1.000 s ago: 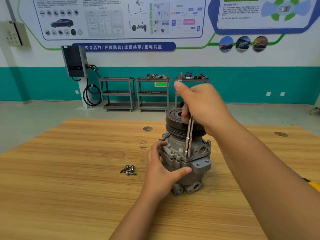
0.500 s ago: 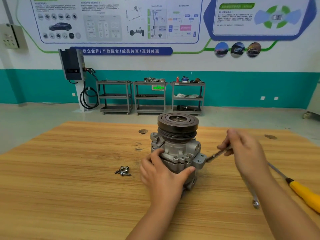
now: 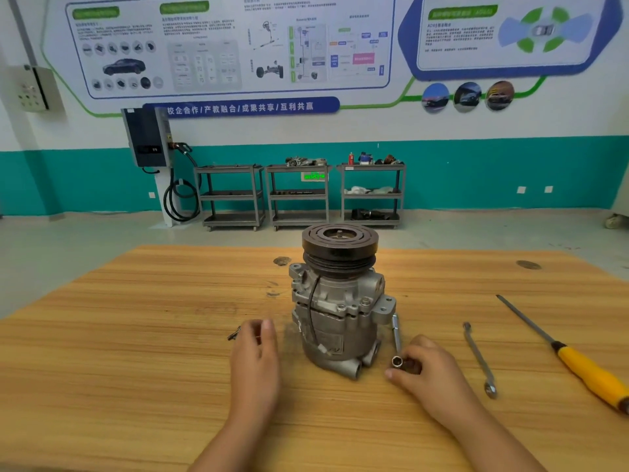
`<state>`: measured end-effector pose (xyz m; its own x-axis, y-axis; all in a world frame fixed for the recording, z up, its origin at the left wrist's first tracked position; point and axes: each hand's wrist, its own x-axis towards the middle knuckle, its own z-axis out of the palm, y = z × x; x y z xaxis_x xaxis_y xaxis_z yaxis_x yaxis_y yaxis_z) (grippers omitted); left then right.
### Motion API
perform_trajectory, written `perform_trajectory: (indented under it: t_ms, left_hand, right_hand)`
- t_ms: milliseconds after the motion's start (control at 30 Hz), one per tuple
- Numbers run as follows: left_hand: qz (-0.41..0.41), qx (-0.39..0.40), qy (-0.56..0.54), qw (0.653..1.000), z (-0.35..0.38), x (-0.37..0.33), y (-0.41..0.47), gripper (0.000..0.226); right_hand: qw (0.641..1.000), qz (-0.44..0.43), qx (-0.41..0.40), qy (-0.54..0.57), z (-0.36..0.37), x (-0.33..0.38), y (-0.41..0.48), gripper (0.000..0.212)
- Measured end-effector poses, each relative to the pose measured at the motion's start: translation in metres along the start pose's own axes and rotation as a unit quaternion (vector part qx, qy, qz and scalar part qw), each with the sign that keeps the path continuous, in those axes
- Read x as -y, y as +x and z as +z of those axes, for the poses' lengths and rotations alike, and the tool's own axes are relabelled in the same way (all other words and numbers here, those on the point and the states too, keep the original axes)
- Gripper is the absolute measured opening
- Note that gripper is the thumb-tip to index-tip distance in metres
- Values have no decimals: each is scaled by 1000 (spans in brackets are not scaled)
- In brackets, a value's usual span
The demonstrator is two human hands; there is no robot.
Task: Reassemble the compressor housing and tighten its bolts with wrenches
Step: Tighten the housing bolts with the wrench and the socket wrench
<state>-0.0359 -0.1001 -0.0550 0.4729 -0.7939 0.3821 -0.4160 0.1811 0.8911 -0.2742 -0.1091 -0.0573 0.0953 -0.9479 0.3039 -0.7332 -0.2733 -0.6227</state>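
Head view: right hand (image 3: 429,367) holds socket wrench (image 3: 396,335) beside compressor (image 3: 337,308); left hand (image 3: 254,359), grip unclear, over bolts (image 3: 234,334).

Your left hand (image 3: 253,356), 7 o'clock in frame: bare, fingertips blurred. Your right hand (image 3: 427,369), 5 o'clock: bare, thumbnail short. Left forearm (image 3: 235,434) and right forearm (image 3: 476,434): bare skin all way to frame's 6 o'clock edge, right one broader.
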Motion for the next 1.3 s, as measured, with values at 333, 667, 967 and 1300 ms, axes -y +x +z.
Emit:
perform_trajectory:
  t_ms: [333,667,967,1300]
  left_hand:
    - [-84,56,339,935,-28,38,56,30]
    - [-12,101,335,937,-31,27,51,16]
    - [132,66,-40,988,-26,-65,10,15]
    - [187,115,83,972,0,-87,4,29]
  right_hand:
    - [1000,8,15,-13,-3,1,-3,11]
    - [1000,4,28,2,-3,-3,-2,9]
    - [999,5,29,16,-1,-4,-2,7]
    - [998,17,34,42,-3,-3,-3,6]
